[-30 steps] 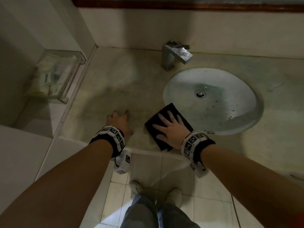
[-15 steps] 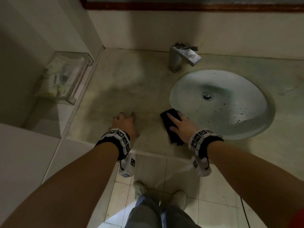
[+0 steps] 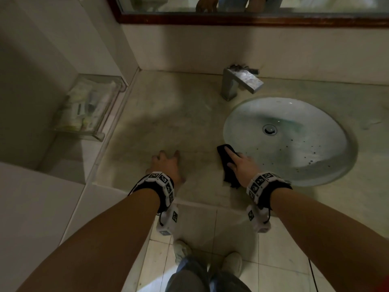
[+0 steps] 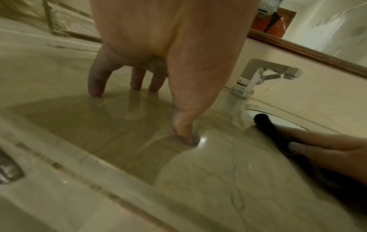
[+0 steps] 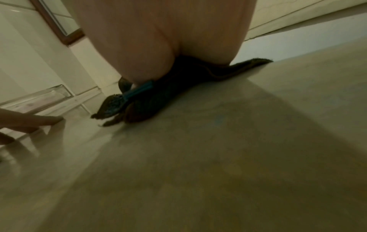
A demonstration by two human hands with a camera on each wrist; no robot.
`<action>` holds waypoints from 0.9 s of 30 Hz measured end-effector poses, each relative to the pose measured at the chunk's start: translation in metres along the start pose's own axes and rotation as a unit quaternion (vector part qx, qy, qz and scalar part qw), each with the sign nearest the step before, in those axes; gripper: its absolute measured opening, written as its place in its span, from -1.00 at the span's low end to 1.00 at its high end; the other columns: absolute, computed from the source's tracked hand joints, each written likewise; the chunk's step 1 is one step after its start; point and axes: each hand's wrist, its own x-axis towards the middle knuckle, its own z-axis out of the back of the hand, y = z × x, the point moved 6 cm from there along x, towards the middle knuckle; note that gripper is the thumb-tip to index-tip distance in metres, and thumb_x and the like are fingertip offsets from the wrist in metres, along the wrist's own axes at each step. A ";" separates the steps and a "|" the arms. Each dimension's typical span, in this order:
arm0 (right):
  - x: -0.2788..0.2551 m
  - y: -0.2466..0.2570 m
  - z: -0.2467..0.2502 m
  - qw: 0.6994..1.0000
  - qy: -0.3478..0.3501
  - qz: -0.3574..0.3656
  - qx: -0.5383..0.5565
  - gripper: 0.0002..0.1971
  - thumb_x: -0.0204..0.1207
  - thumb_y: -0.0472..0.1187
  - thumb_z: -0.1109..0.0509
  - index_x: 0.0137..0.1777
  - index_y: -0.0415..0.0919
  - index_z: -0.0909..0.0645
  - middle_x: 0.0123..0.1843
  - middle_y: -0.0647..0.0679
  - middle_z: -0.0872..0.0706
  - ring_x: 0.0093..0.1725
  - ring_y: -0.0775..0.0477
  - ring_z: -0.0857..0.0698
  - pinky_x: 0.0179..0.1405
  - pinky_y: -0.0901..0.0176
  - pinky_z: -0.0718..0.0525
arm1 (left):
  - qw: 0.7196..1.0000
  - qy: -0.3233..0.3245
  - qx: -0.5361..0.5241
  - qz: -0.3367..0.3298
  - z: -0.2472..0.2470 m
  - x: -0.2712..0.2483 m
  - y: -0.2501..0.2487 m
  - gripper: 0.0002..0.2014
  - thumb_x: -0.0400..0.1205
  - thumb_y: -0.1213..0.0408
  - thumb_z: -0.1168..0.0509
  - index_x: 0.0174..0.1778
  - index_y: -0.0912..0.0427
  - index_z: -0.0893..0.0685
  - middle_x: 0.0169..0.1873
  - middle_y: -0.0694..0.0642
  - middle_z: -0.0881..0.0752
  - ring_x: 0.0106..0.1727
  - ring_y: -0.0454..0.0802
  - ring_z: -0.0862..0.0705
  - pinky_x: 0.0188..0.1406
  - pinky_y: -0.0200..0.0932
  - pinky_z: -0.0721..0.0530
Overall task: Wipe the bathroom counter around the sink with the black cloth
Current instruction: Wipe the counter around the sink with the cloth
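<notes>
The black cloth [image 3: 224,151] lies bunched on the beige marble counter [image 3: 179,123], right at the left rim of the round white sink [image 3: 294,161]. My right hand [image 3: 240,163] presses it down with straight fingers; most of the cloth is hidden under the palm. The right wrist view shows the cloth [image 5: 158,100] squeezed flat under the right hand [image 5: 163,39]. My left hand [image 3: 166,163] rests on the counter to the left, fingers spread, tips touching the stone. In the left wrist view the left hand [image 4: 178,102] holds nothing, and the cloth [image 4: 266,125] shows at the right.
A square chrome faucet [image 3: 237,83] stands behind the sink. A clear tray [image 3: 88,108] of toiletries hangs on the left wall. A wood-framed mirror [image 3: 252,17] runs along the back. The counter's front edge lies just under my wrists, with tiled floor below.
My right hand has slid the cloth away from the front edge toward the sink's left rim, and the cloth now shows narrower and bunched. The left hand has stayed in place.
</notes>
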 end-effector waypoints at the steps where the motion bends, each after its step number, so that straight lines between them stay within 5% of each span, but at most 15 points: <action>1: 0.001 -0.001 0.000 1.000 -0.003 -0.002 0.006 -0.45 0.77 0.01 0.01 0.69 0.23 0.12 0.52 -0.10 -0.41 0.35 -0.24 -0.47 0.36 -0.05 -0.47 | 1.000 -0.001 0.000 0.000 0.000 0.000 0.000 -0.02 0.32 -0.31 -0.39 0.60 -0.25 -0.04 0.50 0.25 -0.17 0.45 0.39 -0.22 0.22 0.34 -0.59; 13: -0.021 -0.037 0.047 0.982 -0.100 -0.122 0.103 -0.52 0.74 -0.19 -0.10 0.65 0.04 -0.25 0.37 -0.31 -0.59 0.24 -0.34 -0.61 0.22 -0.06 -0.55 | 0.999 0.024 0.019 -0.013 0.003 -0.002 0.003 0.03 0.31 -0.35 -0.40 0.63 -0.20 -0.03 0.49 0.24 -0.19 0.45 0.36 -0.23 0.23 0.31 -0.59; 19: -0.034 0.004 0.095 0.981 -0.139 -0.090 0.101 -0.50 0.74 -0.13 -0.11 0.66 0.07 -0.22 0.40 -0.33 -0.57 0.28 -0.35 -0.60 0.32 -0.06 -0.52 | 0.991 0.093 0.028 -0.093 0.038 -0.016 -0.012 -0.32 0.55 -0.11 -0.39 0.53 0.11 -0.41 0.45 0.24 -0.48 0.41 0.27 -0.50 0.38 0.13 -0.53; 27: -0.049 0.082 0.149 0.987 -0.154 -0.036 0.039 -0.50 0.76 -0.04 -0.06 0.69 0.12 -0.11 0.33 -0.19 -0.57 0.24 -0.26 -0.58 0.13 0.07 -0.44 | 0.980 0.073 -0.129 -0.133 0.108 -0.032 -0.015 -0.37 0.66 0.09 -0.33 0.66 0.04 -0.30 0.61 0.12 -0.34 0.51 0.16 -0.46 0.42 -0.01 -0.53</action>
